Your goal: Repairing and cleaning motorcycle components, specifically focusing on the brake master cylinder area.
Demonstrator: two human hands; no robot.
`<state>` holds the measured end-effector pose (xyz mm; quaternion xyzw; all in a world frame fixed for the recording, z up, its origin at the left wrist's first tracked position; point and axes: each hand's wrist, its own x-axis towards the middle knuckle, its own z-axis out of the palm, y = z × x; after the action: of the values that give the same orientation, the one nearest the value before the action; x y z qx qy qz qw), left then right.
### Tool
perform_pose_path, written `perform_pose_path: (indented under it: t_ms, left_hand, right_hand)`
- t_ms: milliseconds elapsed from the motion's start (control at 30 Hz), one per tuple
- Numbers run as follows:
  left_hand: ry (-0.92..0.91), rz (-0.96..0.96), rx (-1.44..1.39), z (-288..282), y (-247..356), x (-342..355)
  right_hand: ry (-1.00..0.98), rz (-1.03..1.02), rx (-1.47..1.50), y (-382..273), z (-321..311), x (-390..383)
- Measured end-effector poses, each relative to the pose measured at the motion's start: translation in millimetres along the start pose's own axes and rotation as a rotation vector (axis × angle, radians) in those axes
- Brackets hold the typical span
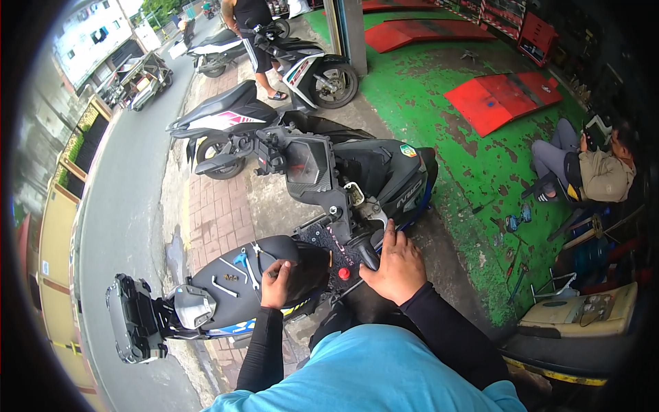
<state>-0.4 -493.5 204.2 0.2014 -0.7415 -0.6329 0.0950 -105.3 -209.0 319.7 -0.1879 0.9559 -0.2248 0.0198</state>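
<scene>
Seen from above at a roadside repair bay: far left, a grey asphalt road (pixel 123 206); beside it, on a brick pavement (pixel 216 220), a black scooter with its handlebar panels stripped (pixel 343 185). On the scooter's black padded seat (pixel 233 281), loose metal wrenches and a blue-handled tool (pixel 240 264), just left of the left hand (pixel 276 283). Left hand curled at the seat's front edge, fingers bent around a small dark tool; how tightly closed, cannot tell. Right hand (pixel 397 266) laid flat, fingers spread and extended, over the black right handlebar grip (pixel 366 253), not wrapped around it, with a red switch button (pixel 344 273) just to its left. Farther right, green painted floor (pixel 480 165), red ramps (pixel 501 96), and a seated person in a beige jacket (pixel 594 172) well apart from the scooter.
</scene>
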Motion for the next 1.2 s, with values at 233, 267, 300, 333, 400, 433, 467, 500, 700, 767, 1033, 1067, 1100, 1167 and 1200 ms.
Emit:
perform_pose_path:
  t_ms: [233,267,300,333,400,433,467,500,700,767,1033,1067,1100,1167,1200]
  left_hand:
    - [0.073,0.062,-0.055,-31,9,100]
    - [0.111,0.067,-0.043,-39,12,117]
    - [0.113,0.061,-0.066,-51,15,135]
    - [0.145,0.106,-0.056,-66,15,154]
    - [0.199,0.200,-0.033,-97,13,201]
    - [0.219,0.250,-0.018,-111,15,226]
    - [0.241,0.293,0.023,-117,22,249]
    - [0.259,0.337,0.057,-120,31,274]
    - [0.240,0.594,0.587,-169,56,424]
    - [0.220,0.692,0.761,-149,74,444]
    - [0.014,0.645,1.190,-110,75,484]
    - [-0.027,0.748,1.205,-115,67,493]
    - [-0.028,0.750,1.208,-120,54,497]
    - [0.003,0.723,1.143,-114,43,499]
    - [-0.013,0.707,1.101,-114,39,500]
  right_hand:
    - [0.023,0.102,-0.050,-13,-3,-3]
    - [0.025,0.111,-0.046,-13,-2,-3]
    - [0.027,0.122,-0.041,-13,1,-3]
    - [0.050,0.102,-0.087,-15,2,-4]
    - [0.026,0.145,-0.095,-22,0,-2]
    - [-0.003,0.159,-0.103,-25,-2,-1]
    - [0.003,0.187,-0.102,-26,-1,-1]
    - [-0.001,0.201,-0.115,-27,-1,-3]
    - [-0.036,0.244,-0.130,-37,-4,-1]
    - [-0.005,0.229,-0.165,-37,-6,-1]
    - [-0.076,0.254,-0.179,-38,-13,3]
    - [-0.074,0.255,-0.177,-40,-11,4]
    - [-0.056,0.298,-0.167,-43,-8,5]
    - [-0.034,0.360,-0.160,-52,-2,9]
    - [0.059,0.411,-0.233,-57,1,10]
